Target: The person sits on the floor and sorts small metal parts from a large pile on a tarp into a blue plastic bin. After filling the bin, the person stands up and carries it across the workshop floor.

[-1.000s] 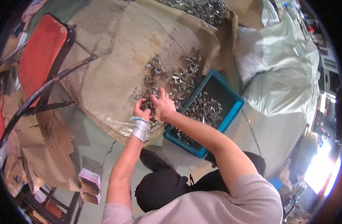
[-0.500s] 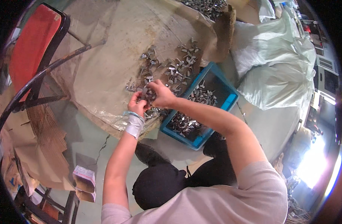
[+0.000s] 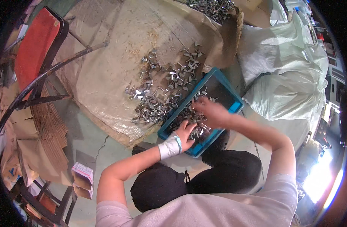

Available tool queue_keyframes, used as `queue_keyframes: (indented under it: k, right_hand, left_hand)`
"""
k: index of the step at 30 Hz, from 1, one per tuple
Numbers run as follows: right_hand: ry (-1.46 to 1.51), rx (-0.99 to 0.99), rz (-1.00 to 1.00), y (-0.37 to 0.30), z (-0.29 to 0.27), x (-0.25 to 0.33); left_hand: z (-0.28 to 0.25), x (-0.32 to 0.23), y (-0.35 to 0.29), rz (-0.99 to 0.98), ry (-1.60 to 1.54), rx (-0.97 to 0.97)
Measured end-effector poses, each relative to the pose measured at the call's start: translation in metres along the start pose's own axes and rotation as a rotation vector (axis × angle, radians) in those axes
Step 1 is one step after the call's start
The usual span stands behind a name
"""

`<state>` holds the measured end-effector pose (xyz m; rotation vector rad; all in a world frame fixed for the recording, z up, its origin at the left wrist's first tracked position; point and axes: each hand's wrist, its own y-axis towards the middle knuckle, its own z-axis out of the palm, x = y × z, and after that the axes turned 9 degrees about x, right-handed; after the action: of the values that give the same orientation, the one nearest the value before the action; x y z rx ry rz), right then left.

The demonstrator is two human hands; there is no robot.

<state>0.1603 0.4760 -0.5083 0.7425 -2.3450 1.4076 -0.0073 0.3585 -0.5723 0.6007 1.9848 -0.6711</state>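
A blue plastic bin [image 3: 237,106] stands tilted across the view in front of my knees, with a heap of small silvery metal pieces [image 3: 198,133] inside. My left hand [image 3: 186,136], its wrist wrapped in a white band, reaches over the bin's near left side with fingers apart at the pieces. Over the middle of the bin is my right hand [image 3: 211,112], smeared by motion, so its fingers and anything in them are unclear. Left of the bin, many loose metal pieces [image 3: 152,108] lie scattered on a plastic-covered sheet [image 3: 105,83].
A red-backed folding chair [image 3: 37,45] stands at the left, above stacked cardboard [image 3: 50,128]. A small open box [image 3: 82,179] sits on the floor. White sacks [image 3: 287,83] slump at the right. Another pile of metal pieces [image 3: 213,9] is at the far edge.
Both hands have moved right, from the scattered pieces on the sheet to the bin. The clump of pieces held between them is no longer seen there, and the left fingers have spread.
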Motion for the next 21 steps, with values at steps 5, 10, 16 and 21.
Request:
queue_keyframes:
  k: [5, 10, 16, 21]
  right_hand:
    - [-0.207, -0.572, 0.086, 0.089, -0.074, -0.053]
    - [-0.247, -0.659, 0.34, 0.152, -0.096, -0.09]
    - [-0.163, -0.461, 0.316, 0.135, -0.038, -0.057]
    - [-0.169, -0.249, 0.092, 0.122, -0.001, -0.026]
  left_hand:
    - [-0.087, 0.024, 0.022, -0.335, -0.318, -0.11]
    - [-0.112, 0.095, -0.006, -0.47, 0.409, -0.354]
    - [-0.1, 0.124, -0.032, -0.738, 0.452, -0.097]
    - [-0.086, 0.118, -0.019, -0.715, 0.407, -0.279]
